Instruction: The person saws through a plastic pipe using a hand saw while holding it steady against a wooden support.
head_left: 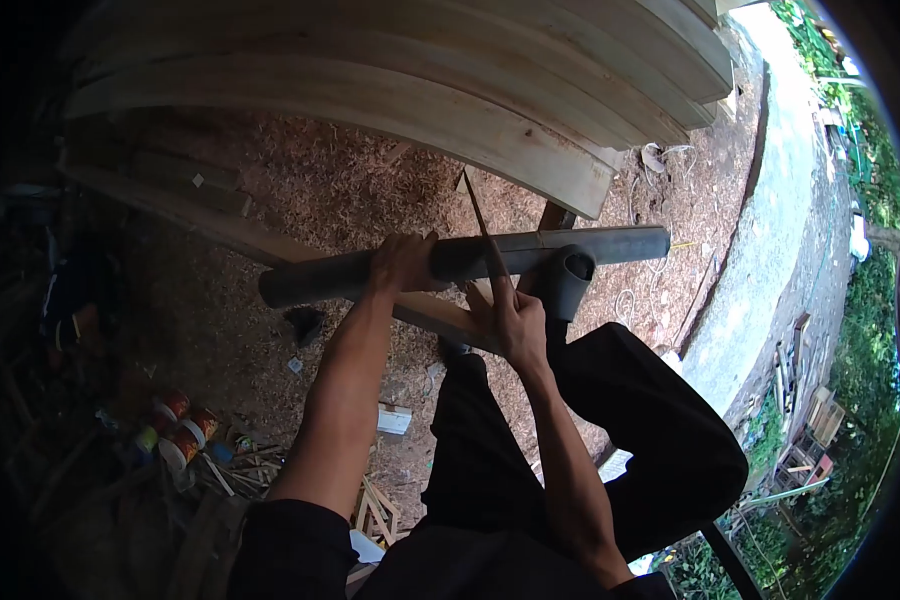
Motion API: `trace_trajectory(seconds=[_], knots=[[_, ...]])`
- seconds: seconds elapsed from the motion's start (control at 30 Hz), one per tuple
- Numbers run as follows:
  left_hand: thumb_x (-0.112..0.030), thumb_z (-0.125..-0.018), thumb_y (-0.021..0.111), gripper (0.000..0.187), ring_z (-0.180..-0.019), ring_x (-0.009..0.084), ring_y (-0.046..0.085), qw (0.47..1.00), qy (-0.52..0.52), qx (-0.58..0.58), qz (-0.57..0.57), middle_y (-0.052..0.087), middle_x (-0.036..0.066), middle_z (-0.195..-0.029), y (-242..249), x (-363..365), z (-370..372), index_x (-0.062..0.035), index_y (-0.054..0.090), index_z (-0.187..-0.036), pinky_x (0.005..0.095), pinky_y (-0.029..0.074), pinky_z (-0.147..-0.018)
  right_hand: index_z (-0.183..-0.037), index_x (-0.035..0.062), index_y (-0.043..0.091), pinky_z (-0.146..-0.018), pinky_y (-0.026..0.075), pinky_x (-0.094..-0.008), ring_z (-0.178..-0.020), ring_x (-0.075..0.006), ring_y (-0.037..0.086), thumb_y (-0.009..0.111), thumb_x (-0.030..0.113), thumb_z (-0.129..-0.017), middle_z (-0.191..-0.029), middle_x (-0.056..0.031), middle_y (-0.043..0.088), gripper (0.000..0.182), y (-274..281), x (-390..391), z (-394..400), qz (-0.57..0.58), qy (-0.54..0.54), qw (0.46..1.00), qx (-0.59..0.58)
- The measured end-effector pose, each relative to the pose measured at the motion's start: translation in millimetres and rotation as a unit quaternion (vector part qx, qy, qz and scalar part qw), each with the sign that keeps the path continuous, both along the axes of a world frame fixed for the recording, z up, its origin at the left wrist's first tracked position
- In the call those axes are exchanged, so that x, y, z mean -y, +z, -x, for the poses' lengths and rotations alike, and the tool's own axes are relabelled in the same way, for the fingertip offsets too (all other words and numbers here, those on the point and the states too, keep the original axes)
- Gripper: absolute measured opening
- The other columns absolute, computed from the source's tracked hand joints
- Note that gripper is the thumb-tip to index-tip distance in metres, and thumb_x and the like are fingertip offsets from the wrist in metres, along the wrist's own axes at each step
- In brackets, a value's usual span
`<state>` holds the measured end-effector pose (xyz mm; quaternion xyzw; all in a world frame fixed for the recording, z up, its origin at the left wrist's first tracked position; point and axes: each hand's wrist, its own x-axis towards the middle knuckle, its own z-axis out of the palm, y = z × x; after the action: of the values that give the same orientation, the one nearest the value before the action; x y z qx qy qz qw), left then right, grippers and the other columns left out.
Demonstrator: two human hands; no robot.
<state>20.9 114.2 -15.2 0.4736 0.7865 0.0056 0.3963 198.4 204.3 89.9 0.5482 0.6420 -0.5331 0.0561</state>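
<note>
A long dark grey pipe (pixel 340 274) lies crosswise in front of me, over a wooden beam (pixel 440 316). My left hand (pixel 402 262) is closed over the pipe, left of its middle. In my right hand (pixel 519 327) is a handsaw (pixel 484 225), seen nearly edge-on, its narrow blade pointing away from me and crossing the pipe. The fingers hide most of the saw's handle. Just right of the blade, a foot in a dark slipper (pixel 562 285) rests against the pipe, with my knee bent.
Large pale timber boards (pixel 370 95) are stacked ahead, above ground strewn with wood shavings (pixel 320 165). Several cans (pixel 182 440) and wood scraps (pixel 250 470) lie at lower left. A concrete strip (pixel 745 300) and greenery run along the right. At far left, someone in dark clothing (pixel 70 300) is dimly visible.
</note>
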Motion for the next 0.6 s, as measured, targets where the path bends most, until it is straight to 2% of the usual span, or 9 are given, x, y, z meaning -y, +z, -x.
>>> trace_trajectory(seconds=[0.03, 0.17, 0.27, 0.3, 0.37, 0.4, 0.47, 0.6], knots=[[-0.055, -0.06, 0.079, 0.089, -0.105, 0.0326, 0.061, 1.0, -0.001, 0.007, 0.003, 0.063, 0.018, -0.111, -1.3, 0.6, -3.8, -0.003, 0.05, -0.126, 0.0417, 0.046, -0.093, -0.067, -0.0066, 0.051, -0.047, 0.032, -0.033, -0.054, -0.0076, 0.037, 0.048, 0.044, -0.096, -0.053, -0.001, 0.04, 0.058, 20.0, 9.5, -13.2, 0.01, -0.024, 0.999, -0.019], [-0.056, -0.06, 0.078, 0.086, -0.106, 0.0337, 0.061, 1.0, -0.017, 0.002, 0.008, 0.063, 0.019, -0.114, 2.2, -7.8, 8.0, -0.0038, 0.052, -0.123, 0.0426, 0.048, -0.091, -0.058, -0.0023, 0.055, -0.043, 0.027, -0.0319, -0.05, -0.0052, 0.036, 0.053, 0.041, -0.095, -0.048, 0.0009, 0.039, 0.057, 92.6, 49.8, -86.0, 0.042, -0.05, 0.996, 0.057], [-0.058, -0.059, 0.078, 0.087, -0.106, 0.0339, 0.061, 0.999, -0.038, 0.012, 0.024, 0.062, 0.02, -0.115, 6.7, -15.0, 24.1, -0.0047, 0.052, -0.123, 0.0434, 0.048, -0.09, -0.058, -0.0049, 0.054, -0.042, 0.027, -0.0322, -0.049, -0.0054, 0.036, 0.054, 0.039, -0.094, -0.047, 0.0006, 0.04, 0.057, 62.7, 39.4, -76.0, 0.013, -0.034, 0.999, 0.031], [-0.059, -0.058, 0.078, 0.089, -0.105, 0.034, 0.061, 0.997, -0.062, 0.02, 0.03, 0.062, 0.02, -0.115, 4.5, -18.7, 21.5, -0.0054, 0.052, -0.124, 0.0438, 0.047, -0.09, -0.063, -0.0087, 0.056, -0.043, 0.03, -0.0325, -0.05, -0.0064, 0.038, 0.054, 0.039, -0.094, -0.048, -0.0012, 0.042, 0.057, 46.7, 26.3, -56.8, 0.008, -0.034, 0.999, 0.014], [-0.06, -0.058, 0.077, 0.088, -0.102, 0.0341, 0.062, 0.998, -0.067, -0.018, 0.004, 0.063, 0.02, -0.111, -5.8, -12.4, 13.9, -0.0056, 0.053, -0.123, 0.0446, 0.048, -0.089, -0.059, -0.0044, 0.049, -0.046, 0.029, -0.0284, -0.053, -0.0043, 0.039, 0.051, 0.041, -0.096, -0.051, 0.0028, 0.042, 0.059, 30.7, 5.7, -10.1, 0.008, -0.048, 0.999, -0.02], [-0.061, -0.058, 0.077, 0.088, -0.099, 0.0342, 0.064, 0.996, -0.069, -0.053, -0.023, 0.065, 0.02, -0.107, -5.3, -9.3, 16.1, -0.0058, 0.053, -0.123, 0.0453, 0.048, -0.089, -0.059, -0.0044, 0.049, -0.046, 0.029, -0.0284, -0.053, -0.0043, 0.039, 0.051, 0.041, -0.096, -0.051, 0.0028, 0.042, 0.059, 26.4, 7.4, 1.5, 0.01, -0.051, 0.998, -0.028], [-0.062, -0.059, 0.076, 0.087, -0.098, 0.0345, 0.064, 0.996, -0.068, -0.036, -0.033, 0.066, 0.02, -0.104, -8.5, -8.8, 19.5, -0.0057, 0.054, -0.122, 0.0459, 0.048, -0.088, -0.061, -0.0068, 0.047, -0.046, 0.029, -0.0285, -0.053, -0.0038, 0.038, 0.051, 0.042, -0.095, -0.052, 0.0028, 0.042, 0.06, 22.6, 6.3, 5.9, -0.03, -0.016, 0.999, -0.001], [-0.063, -0.061, 0.074, 0.087, -0.096, 0.0358, 0.064, 0.996, -0.075, -0.013, -0.048, 0.066, 0.02, -0.103, -6.8, -8.2, 20.9, -0.004, 0.053, -0.122, 0.0466, 0.048, -0.087, -0.064, -0.0057, 0.055, -0.045, 0.03, -0.0296, -0.052, -0.0047, 0.039, 0.049, 0.045, -0.096, -0.052, 0.0021, 0.044, 0.06, 15.0, -2.7, -6.0, 0.035, -0.073, 0.996, -0.048]])
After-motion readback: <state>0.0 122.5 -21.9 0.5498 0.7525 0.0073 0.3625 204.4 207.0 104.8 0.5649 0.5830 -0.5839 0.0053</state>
